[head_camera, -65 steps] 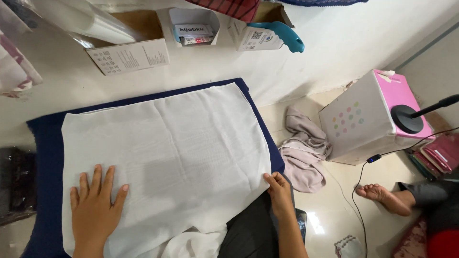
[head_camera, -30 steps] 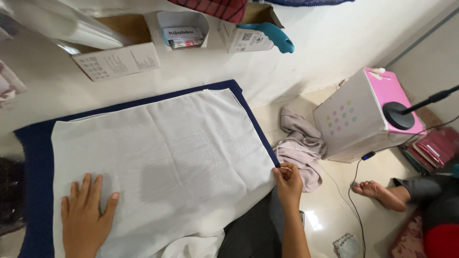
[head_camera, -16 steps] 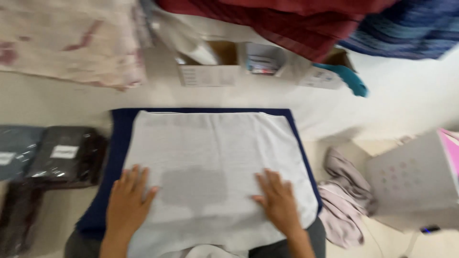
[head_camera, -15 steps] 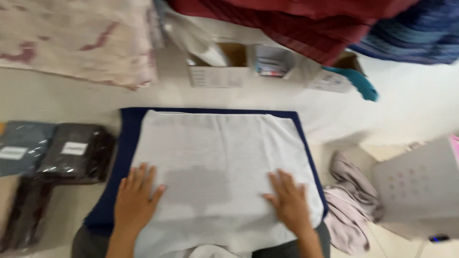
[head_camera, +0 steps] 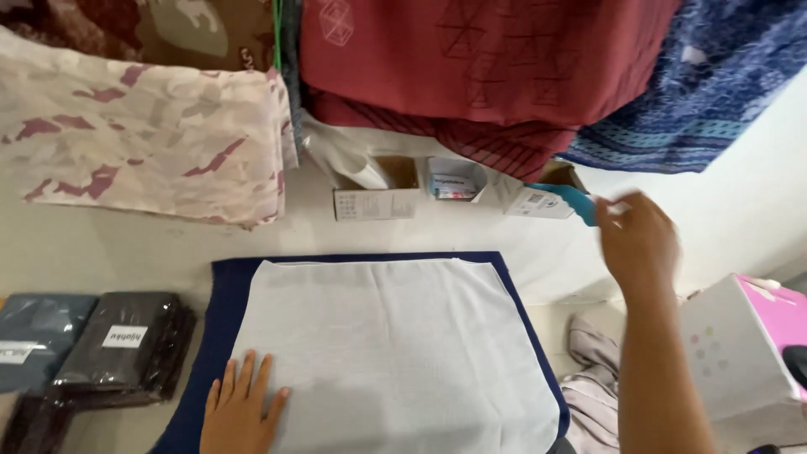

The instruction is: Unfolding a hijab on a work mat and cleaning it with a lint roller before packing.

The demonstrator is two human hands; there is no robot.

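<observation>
white cloth (head_camera: 395, 353): thin, soft, likely light; take by a corner or hem. left hand (head_camera: 242, 412) flat, open on it; right hand (head_camera: 636, 244) raised, blurred, grip unclear.

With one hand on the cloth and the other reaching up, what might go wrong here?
Only the left hand pins the white cloth on the navy mat, so it might shift or wrinkle.

The raised right hand is blurred near the teal object and open small boxes; it could knock one over.

Hanging maroon fabric above the boxes could snag that hand.
</observation>
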